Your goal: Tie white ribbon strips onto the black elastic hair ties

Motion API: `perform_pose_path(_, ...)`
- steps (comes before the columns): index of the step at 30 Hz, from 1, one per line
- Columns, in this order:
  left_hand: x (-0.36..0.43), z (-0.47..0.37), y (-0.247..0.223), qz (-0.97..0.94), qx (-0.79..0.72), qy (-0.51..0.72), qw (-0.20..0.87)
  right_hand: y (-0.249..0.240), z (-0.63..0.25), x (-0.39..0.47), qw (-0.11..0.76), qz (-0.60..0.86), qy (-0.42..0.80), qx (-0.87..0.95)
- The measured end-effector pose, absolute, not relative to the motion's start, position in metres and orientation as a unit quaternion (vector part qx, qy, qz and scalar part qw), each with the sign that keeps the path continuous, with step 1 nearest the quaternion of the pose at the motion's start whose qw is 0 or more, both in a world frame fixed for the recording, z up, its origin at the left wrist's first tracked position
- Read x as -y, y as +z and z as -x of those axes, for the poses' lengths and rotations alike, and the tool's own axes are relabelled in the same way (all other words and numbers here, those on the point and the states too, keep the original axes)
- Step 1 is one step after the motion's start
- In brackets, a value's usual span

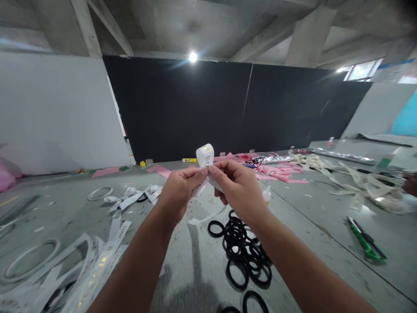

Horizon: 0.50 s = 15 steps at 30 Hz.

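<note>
A white ribbon [205, 153] with gold lettering stands up in a loop between my two hands, above the table. My left hand [177, 191] pinches it from the left between thumb and fingers. From the right, my right hand [239, 187] grips the same ribbon, thumb close to the left thumb. Its lower ends hang beneath the fingertips, and part is hidden by the right hand. Below lies a pile of black hair ties [239, 239]. More white lettered ribbons [100, 269] are heaped at the lower left.
A green utility knife [366, 239] lies at the right, and a small white bottle [266, 194] stands beyond my right wrist. Pink scraps [273, 171] and cream fabric strips [352, 182] lie farther back. Another person's hand [411, 184] shows at the right edge.
</note>
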<state>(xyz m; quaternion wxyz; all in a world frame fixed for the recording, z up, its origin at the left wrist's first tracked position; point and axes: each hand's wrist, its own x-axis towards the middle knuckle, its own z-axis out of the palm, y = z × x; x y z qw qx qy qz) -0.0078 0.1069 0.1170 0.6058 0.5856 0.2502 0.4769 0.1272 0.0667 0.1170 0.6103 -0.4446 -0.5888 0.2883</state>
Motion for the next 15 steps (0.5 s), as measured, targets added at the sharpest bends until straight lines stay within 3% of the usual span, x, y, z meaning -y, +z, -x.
perform_pose_path(7,-0.110,0.009,0.117,-0.542,-0.272,0.507,0.612,0.124,-0.136,-0.065,0.539,0.444,0.357,0.620)
perform_pose_path(15,-0.116,0.014,0.112,-0.592,-0.372,0.572,0.429,0.135,-0.156,-0.062,0.437,0.485,0.214,0.726)
